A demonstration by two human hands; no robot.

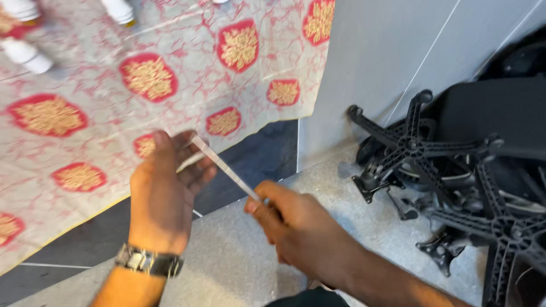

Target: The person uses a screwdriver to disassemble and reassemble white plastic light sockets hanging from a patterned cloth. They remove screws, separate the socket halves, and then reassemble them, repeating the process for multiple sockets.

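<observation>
Both hands meet over the floor point(239, 267), which is pale grey speckled stone with darker grey tiles beside it. Between them runs a thin strip point(223, 166), flat, narrow and straight, pale and slightly glossy, with fine marks along it like a small ruler or a blade; the blur hides what it is made of. It slants from upper left down to lower right.

The left hand point(162, 196), with a metal-link wristwatch point(149, 261) on the wrist, is curled with its back to the camera, thumb and fingertips pinched on the upper end of the strip. The right hand point(296, 227) is closed in a loose fist around the lower end, thumb pressed on top where the strip enters the grip.

Behind the hands, a cloth point(114, 85) is spread flat over the floor: light grey with a web of thin red lines and red scalloped medallions filled with gold ornament. Near its far left corner lie white bottles point(23, 51), smooth and cylindrical, one with an amber neck.

To the right, well apart from the hands, black plastic chair bases point(415, 148) are stacked against a smooth grey wall point(375, 51), their ribbed spokes radiating like stars, castors at the tips.
</observation>
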